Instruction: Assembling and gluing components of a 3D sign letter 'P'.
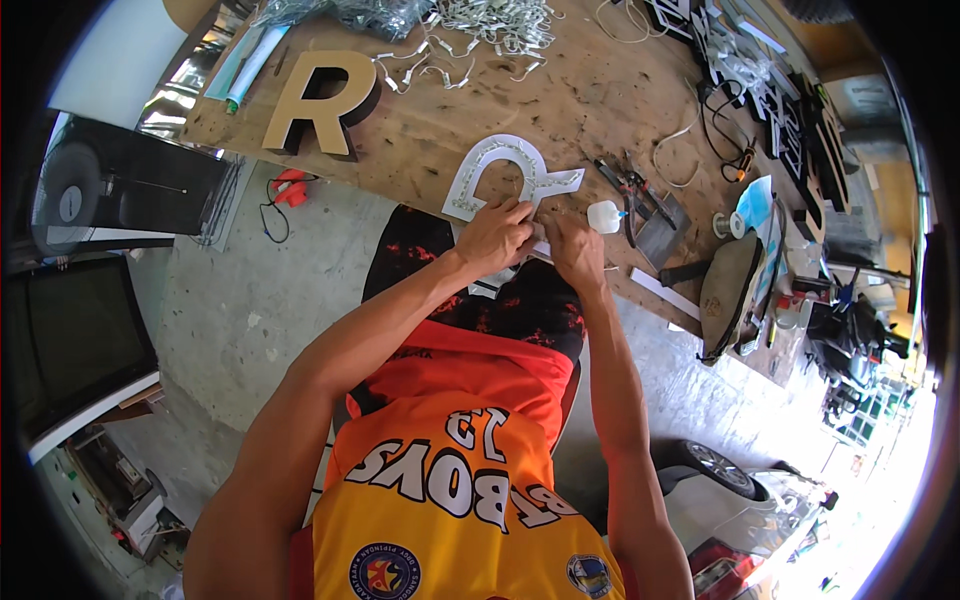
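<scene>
A white sign letter [468,190] lies at the near edge of the workbench, with a line of small light modules along its face. My left hand [497,238] is closed at the lower part of this letter, its fingers bent over the edge. Close beside it, my right hand [577,250] has its fingers curled together at the same part; whatever it pinches is hidden. A small white bottle [603,217] with a blue tip stands just right of my right hand. Pliers [655,203] and other hand tools lie beyond the bottle.
The stained wooden workbench [560,95] carries a gold-faced letter [318,103] at left and a heap of light modules [500,22] at the back. A wire spool [728,225], a grey pouch [730,292] and black letters [790,130] are at right. A fan [72,200] stands left.
</scene>
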Demonstrator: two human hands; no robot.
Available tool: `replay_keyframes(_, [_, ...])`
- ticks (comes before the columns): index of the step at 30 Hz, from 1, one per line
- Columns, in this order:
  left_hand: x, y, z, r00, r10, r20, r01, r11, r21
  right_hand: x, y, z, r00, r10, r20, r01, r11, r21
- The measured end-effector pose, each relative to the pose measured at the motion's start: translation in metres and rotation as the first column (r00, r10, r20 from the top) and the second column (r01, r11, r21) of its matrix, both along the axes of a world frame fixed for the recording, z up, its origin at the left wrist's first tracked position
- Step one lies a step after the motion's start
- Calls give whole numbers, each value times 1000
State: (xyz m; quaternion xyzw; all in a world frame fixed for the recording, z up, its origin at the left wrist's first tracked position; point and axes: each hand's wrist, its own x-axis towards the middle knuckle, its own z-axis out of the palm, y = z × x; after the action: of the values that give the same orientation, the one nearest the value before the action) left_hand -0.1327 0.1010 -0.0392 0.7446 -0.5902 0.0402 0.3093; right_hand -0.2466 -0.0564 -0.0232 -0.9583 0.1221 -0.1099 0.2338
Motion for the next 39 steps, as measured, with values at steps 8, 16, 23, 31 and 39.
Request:
replay_keyframes(8, [-6, 15, 0, 999, -8, -37, 8, 1000, -12, -21, 2, 12, 994, -13, 112, -28, 934, 357])
replay_keyframes(16, [-11, 16, 1, 997, 57, -42, -56, 998, 24, -12, -1, 0, 982, 78, 170, -114, 971, 212])
replay_keyframes(23, [-13, 18, 0, 994, 75, -79, -77, 997, -13, -11, 7, -7, 988, -16, 157, 2, 996, 91])
replay_keyframes(31, [-14, 22, 4, 995, 67, -71, -64, 997, 52, -15, 18, -22, 957, -211, 199, 156, 953, 260])
replay_keyframes(39, [-14, 25, 13, 993, 71, -93, -58, 989, 138, -31, 21, -12, 958, -241, 155, 150, 882, 446])
